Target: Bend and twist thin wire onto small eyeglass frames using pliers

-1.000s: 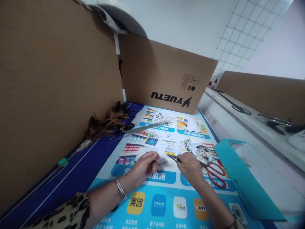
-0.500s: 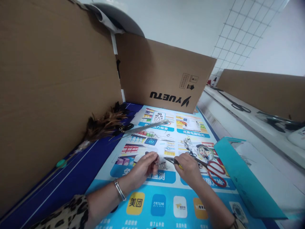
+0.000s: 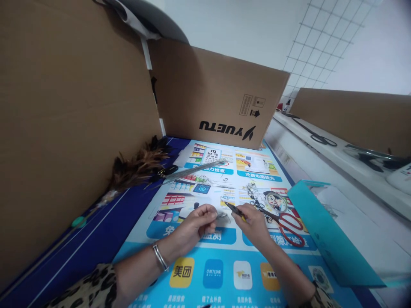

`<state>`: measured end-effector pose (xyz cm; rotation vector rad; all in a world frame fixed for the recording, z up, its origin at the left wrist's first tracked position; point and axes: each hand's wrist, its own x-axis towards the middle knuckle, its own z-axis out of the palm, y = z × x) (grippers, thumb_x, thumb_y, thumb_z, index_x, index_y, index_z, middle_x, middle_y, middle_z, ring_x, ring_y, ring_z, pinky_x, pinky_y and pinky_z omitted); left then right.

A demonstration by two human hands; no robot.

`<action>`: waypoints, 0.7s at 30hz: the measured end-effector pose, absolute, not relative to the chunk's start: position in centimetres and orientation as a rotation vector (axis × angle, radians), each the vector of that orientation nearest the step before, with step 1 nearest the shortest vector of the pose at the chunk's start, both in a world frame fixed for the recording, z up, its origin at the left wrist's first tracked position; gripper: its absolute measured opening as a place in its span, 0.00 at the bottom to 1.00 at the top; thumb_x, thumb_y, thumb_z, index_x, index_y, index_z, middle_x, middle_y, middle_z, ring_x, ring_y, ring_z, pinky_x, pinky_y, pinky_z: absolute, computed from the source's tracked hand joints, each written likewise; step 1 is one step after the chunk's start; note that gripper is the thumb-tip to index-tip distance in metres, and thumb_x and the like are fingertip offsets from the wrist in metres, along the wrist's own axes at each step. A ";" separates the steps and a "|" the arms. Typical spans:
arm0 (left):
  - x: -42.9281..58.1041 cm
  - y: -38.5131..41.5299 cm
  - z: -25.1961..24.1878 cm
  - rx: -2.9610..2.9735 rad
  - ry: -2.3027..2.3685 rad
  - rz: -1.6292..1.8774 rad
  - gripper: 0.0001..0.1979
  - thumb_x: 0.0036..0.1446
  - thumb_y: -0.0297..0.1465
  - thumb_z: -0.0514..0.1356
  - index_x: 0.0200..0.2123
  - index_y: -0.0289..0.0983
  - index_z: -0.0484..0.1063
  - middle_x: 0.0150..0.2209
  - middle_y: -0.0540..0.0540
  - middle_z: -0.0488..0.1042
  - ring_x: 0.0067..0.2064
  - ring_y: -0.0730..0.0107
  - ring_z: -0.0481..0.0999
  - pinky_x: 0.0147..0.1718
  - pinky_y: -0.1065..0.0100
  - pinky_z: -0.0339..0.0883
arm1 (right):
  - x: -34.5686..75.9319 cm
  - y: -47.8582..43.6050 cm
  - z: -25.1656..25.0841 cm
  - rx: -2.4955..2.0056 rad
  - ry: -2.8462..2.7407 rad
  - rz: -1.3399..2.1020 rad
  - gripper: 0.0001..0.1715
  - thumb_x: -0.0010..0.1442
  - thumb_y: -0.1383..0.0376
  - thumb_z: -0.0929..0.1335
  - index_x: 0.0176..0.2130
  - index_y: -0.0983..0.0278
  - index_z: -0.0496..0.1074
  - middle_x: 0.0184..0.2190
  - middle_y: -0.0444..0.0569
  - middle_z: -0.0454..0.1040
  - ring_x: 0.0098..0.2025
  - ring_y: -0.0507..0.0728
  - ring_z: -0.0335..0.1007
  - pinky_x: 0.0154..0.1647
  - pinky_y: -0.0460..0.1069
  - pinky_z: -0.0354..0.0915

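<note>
My left hand (image 3: pixel 202 220) is closed in a pinch on a small piece of thin wire (image 3: pixel 222 215), whose end sticks out to the right of the fingertips. A pair of pliers (image 3: pixel 236 209) with dark pointed jaws and a bit of yellow on the grip is held in my right hand (image 3: pixel 253 224). The jaws point up and left, a little above the wire and apart from it. Red-handled scissors (image 3: pixel 291 231) lie just right of my right hand, beside a tangle of small dark wire loops (image 3: pixel 251 192).
A bundle of straight wires (image 3: pixel 201 169) lies across the far part of the printed mat (image 3: pixel 189 250). Brown feathers (image 3: pixel 141 162) lean along the left cardboard panel (image 3: pixel 80 98). An open teal box (image 3: pixel 330 244) stands at the right, and another cardboard panel (image 3: pixel 215 90) closes off the back.
The pliers' jaws have moved up and away from my left fingertips and are now tilted upward. My left hand has turned slightly, showing more of the wire.
</note>
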<state>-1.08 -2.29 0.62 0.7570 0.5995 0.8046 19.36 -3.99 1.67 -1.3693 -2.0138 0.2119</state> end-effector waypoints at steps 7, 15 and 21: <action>-0.7 -2.7 0.3 0.715 0.576 0.767 0.06 0.54 0.31 0.59 0.31 0.34 0.64 0.22 0.51 0.67 0.22 0.81 0.66 0.22 0.79 0.59 | 18.2 -4.5 1.9 -1.343 -1.946 0.420 0.03 0.56 0.66 0.65 0.32 0.63 0.68 0.26 0.45 0.66 0.30 0.51 0.63 0.29 0.45 0.57; -0.2 -3.0 0.4 0.756 0.598 0.765 0.07 0.54 0.32 0.59 0.30 0.34 0.64 0.21 0.51 0.67 0.22 0.80 0.65 0.22 0.77 0.57 | 18.1 -4.8 2.2 -1.333 -1.951 0.446 0.05 0.56 0.64 0.65 0.31 0.63 0.68 0.24 0.44 0.64 0.28 0.51 0.61 0.27 0.45 0.55; -0.2 -3.1 0.6 0.885 0.665 0.712 0.09 0.54 0.37 0.57 0.30 0.36 0.64 0.18 0.53 0.64 0.18 0.79 0.61 0.19 0.75 0.53 | 17.9 -4.9 2.4 -1.353 -1.949 0.462 0.07 0.55 0.64 0.65 0.27 0.63 0.66 0.23 0.42 0.62 0.27 0.50 0.59 0.26 0.44 0.53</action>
